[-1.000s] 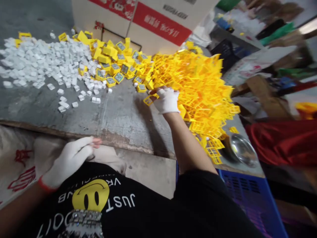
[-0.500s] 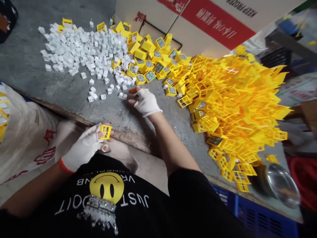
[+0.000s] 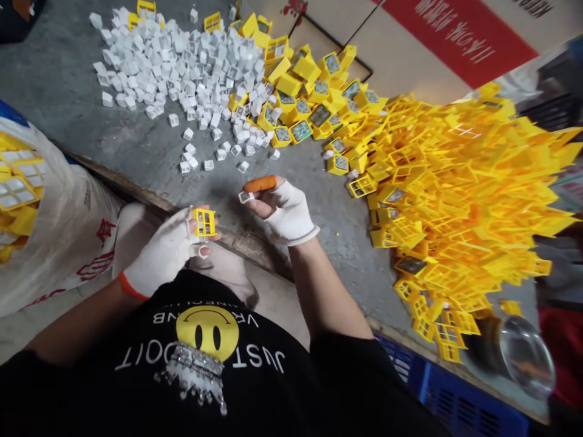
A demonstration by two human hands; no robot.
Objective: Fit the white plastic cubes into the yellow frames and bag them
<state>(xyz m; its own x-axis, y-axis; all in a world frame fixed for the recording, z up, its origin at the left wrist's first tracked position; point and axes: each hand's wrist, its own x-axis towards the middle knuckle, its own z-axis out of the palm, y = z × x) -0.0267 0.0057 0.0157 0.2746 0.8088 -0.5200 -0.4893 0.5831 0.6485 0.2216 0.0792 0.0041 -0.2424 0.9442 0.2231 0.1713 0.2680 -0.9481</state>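
My left hand (image 3: pixel 175 243), in a white fingerless glove with an orange cuff, grips a small yellow plastic frame (image 3: pixel 204 223) with square openings, just in front of the table edge. My right hand (image 3: pixel 285 206), gloved in white with an orange cover on one finger, pinches a small white plastic cube (image 3: pixel 246 197) between finger and thumb. It hovers over the grey table (image 3: pixel 150 152), to the right of the frame and apart from it. Beyond the hands lies a heap of similar white cubes (image 3: pixel 182 73).
Yellow pieces with grey-patterned faces (image 3: pixel 300 109) lie right of the cubes. A tall pile of yellow frames (image 3: pixel 464 188) covers the table's right side. A cardboard box (image 3: pixel 410 48) stands behind. A woven sack (image 3: pixel 77 224) is at left, a metal bowl (image 3: pixel 528 358) at right, a blue crate (image 3: pixel 464 394) below.
My right hand has picked up a white cube from the table and drawn back toward me. My left hand still holds the yellow frame. The view has shifted.
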